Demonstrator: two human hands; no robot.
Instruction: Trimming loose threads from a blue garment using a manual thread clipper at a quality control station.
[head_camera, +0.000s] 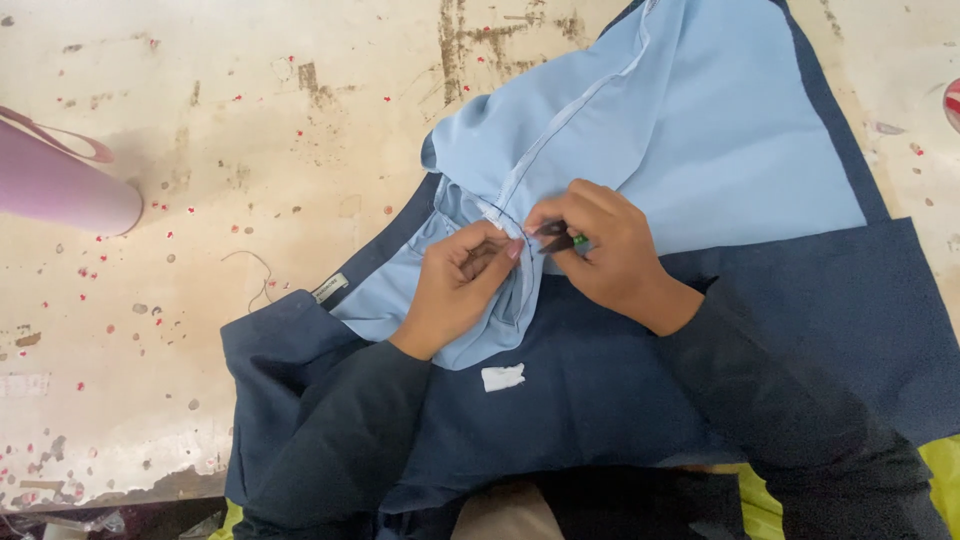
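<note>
Light-blue seam (520, 215) lies pinched between left hand (462, 280) and right hand (600, 245), perhaps holding snips.

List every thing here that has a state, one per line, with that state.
Light blue lining: spread open, bunched at the seam by the hands.
Navy garment: laid flat on the floor, inside out.
Left hand: pinching the lining at the seam.
Right hand: closed on a small green-handled tool.
White tag: lying loose on the navy cloth.
Pink roll: on its side.
</note>
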